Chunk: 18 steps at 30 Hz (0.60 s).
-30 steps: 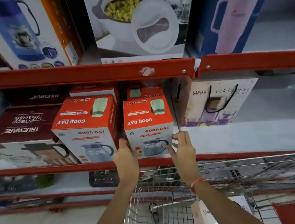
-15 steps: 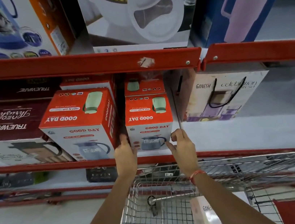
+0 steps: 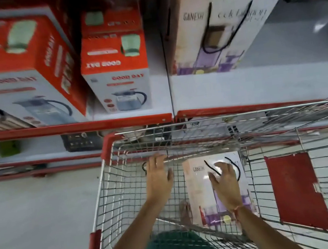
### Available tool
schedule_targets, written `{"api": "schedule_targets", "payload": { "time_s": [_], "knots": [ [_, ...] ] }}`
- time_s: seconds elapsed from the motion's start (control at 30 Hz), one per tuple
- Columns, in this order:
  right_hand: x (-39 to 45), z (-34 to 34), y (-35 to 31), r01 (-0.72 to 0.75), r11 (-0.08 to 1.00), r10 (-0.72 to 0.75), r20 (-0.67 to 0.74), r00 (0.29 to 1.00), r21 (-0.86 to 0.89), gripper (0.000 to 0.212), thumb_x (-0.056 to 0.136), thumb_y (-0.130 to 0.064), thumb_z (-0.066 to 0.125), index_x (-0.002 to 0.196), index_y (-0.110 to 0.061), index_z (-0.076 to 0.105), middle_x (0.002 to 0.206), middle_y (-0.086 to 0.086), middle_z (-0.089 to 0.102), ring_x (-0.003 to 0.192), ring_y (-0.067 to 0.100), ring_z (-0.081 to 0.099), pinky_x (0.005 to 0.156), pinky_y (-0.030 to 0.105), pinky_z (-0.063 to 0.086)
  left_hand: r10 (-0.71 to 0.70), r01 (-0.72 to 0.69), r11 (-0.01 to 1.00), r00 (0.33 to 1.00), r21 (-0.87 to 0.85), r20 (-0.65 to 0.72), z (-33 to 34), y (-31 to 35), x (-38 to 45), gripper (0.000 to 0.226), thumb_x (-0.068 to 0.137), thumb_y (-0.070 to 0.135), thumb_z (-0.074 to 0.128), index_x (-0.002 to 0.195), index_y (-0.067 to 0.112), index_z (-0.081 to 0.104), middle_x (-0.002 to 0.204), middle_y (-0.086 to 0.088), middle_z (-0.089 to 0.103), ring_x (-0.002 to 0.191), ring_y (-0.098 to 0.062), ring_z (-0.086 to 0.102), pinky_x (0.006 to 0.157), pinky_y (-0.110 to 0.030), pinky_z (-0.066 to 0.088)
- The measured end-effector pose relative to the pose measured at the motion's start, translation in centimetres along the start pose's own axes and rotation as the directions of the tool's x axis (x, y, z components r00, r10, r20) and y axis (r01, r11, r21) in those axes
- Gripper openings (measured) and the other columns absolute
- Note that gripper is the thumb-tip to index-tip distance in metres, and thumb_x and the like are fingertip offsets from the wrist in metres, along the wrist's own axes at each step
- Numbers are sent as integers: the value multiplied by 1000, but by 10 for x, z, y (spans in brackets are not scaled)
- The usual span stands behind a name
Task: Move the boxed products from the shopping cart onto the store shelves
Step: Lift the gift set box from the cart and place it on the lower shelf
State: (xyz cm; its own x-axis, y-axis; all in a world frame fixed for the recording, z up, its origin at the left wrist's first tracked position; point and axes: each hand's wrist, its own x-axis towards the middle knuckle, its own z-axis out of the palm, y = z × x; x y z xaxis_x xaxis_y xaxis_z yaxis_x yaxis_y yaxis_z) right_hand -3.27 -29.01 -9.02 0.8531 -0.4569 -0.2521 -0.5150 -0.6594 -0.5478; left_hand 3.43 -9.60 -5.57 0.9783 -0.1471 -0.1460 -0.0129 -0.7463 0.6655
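Note:
A white Ganesh box (image 3: 200, 193) with purple print lies flat in the wire shopping cart (image 3: 112, 186). My right hand (image 3: 225, 183) hovers over the box with fingers spread, holding nothing. My left hand (image 3: 159, 175) is open inside the cart, just left of the box, above the wire floor. On the shelf (image 3: 238, 90) above, a small red and white Good Day kettle box (image 3: 118, 73) stands near the front edge. A matching Ganesh box (image 3: 217, 30) stands to its right.
A larger Good Day box (image 3: 19, 73) stands left of the small one. The shelf's red front rail (image 3: 71, 128) runs just beyond the cart's far rim. A red flap (image 3: 295, 192) sits on the cart's right side. Lower shelves hold dark items (image 3: 81, 141).
Both hands let go of the small Good Day box on the shelf and dropped into the cart. The view tilted down; my right hand now hangs over the Ganesh box.

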Motion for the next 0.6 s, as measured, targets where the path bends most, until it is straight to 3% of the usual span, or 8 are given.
{"api": "schedule_targets", "payload": {
  "time_s": [0.1, 0.2, 0.3, 0.4, 0.47, 0.53, 0.6],
  "knots": [
    [8, -7, 65, -263, 962, 270, 116, 956, -78, 69, 85, -32, 68, 136, 4, 38, 135, 26, 43, 125, 39, 40, 104, 49, 40, -195, 205, 979, 956, -20, 218, 47, -3, -16, 43, 87, 20, 59, 127, 13, 46, 134, -7, 45, 123, -23, 45, 103, -31, 42],
    [25, -16, 115, -443, 895, 445, 210, 871, -57, 93, 79, -43, 72, 145, 4, 25, 148, 27, 33, 135, 42, 32, 112, 51, 32, -407, 458, 889, 811, -22, 421, 87, -3, -22, 50, 87, 33, 59, 130, 10, 45, 135, -10, 50, 119, -26, 52, 94, -29, 44],
    [47, -18, 144, -541, 841, 507, 322, 800, 20, 99, 72, -65, 66, 143, -4, 32, 145, 22, 42, 128, 40, 46, 101, 49, 45, -509, 633, 772, 670, -56, 541, 118, -1, -17, 63, 83, 40, 63, 130, 4, 43, 134, -15, 53, 116, -30, 56, 80, -28, 51],
    [68, -17, 148, -526, 850, 462, 429, 776, 38, 89, 61, -69, 72, 118, -2, 54, 110, 19, 67, 105, 40, 63, 65, 32, 50, -558, 752, 653, 558, -90, 614, 143, 3, -12, 78, 78, 32, 71, 139, 5, 30, 143, -17, 43, 124, -32, 50, 79, -22, 42],
    [78, -15, 147, -528, 849, 448, 522, 726, 5, 77, 57, -62, 79, 98, -1, 60, 77, 9, 67, 78, 30, 69, 57, 32, 49, -563, 787, 609, 515, -97, 647, 158, 0, -10, 81, 72, 25, 77, 137, 5, 33, 140, -16, 47, 124, -32, 50, 84, -24, 44],
    [86, -12, 148, -520, 852, 451, 586, 673, -58, 75, 43, -71, 78, 79, -10, 54, 43, -10, 49, 38, 6, 46, 43, 22, 39, -552, 800, 589, 501, -113, 666, 171, -7, -9, 81, 63, 25, 83, 130, 8, 42, 131, -14, 57, 116, -29, 57, 88, -30, 52],
    [89, -10, 153, -551, 833, 458, 609, 647, -40, 62, 47, -66, 78, 67, -15, 49, 37, -11, 36, 30, 3, 29, 41, 17, 30, -533, 802, 584, 496, -125, 686, 180, -14, -10, 78, 60, 27, 85, 127, 9, 48, 125, -12, 62, 111, -26, 61, 85, -29, 55]
  ]
}}
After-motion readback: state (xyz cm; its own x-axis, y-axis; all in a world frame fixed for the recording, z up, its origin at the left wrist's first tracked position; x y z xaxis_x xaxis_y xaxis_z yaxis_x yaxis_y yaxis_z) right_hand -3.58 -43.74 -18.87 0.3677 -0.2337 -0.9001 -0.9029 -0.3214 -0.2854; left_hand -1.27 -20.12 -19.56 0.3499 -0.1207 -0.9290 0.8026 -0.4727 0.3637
